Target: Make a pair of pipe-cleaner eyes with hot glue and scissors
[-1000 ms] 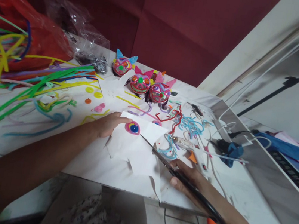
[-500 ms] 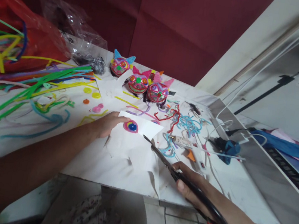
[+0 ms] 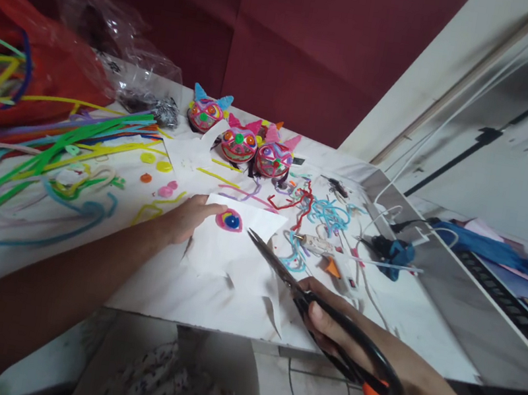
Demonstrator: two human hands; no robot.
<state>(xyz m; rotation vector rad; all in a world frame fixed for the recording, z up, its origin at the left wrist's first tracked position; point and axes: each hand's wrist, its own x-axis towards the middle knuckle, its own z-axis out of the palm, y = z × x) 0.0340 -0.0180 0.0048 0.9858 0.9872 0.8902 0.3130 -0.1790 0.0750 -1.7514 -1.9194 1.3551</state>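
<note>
Eye-shaped piece: the pink, yellow and blue oval piece [image 3: 230,220] lies on the white paper sheet [image 3: 264,222], just beside the left thumb tip; a blade straying that way could nick its rim.
Left grip: the bare left hand [image 3: 189,218] pinches the sheet's near-left corner, thumb on top. Only that edge is held, so the free side could sag or twist under a blade's push and spoil the line of a cut.
Right grip: the bare right hand [image 3: 338,313] is closed around the handles of the long black scissors [image 3: 278,266], whose tips point at the eye piece. Whether the blades touch the sheet I cannot tell; a slip forward could carry them toward the left thumb.
Paper below: torn-edged white paper [image 3: 251,276] lies under the grips and could get caught in the blades.
Glue gun: the pale glue gun with an orange trigger [image 3: 333,266] lies beyond the right grip, nozzle toward the sheet. If hot, it could burn a drifting knuckle; its heat cannot be told.
Stems: tangled light-blue fuzzy stems [image 3: 328,216] lie beyond that, and could snag on a sleeve or cord.
</note>
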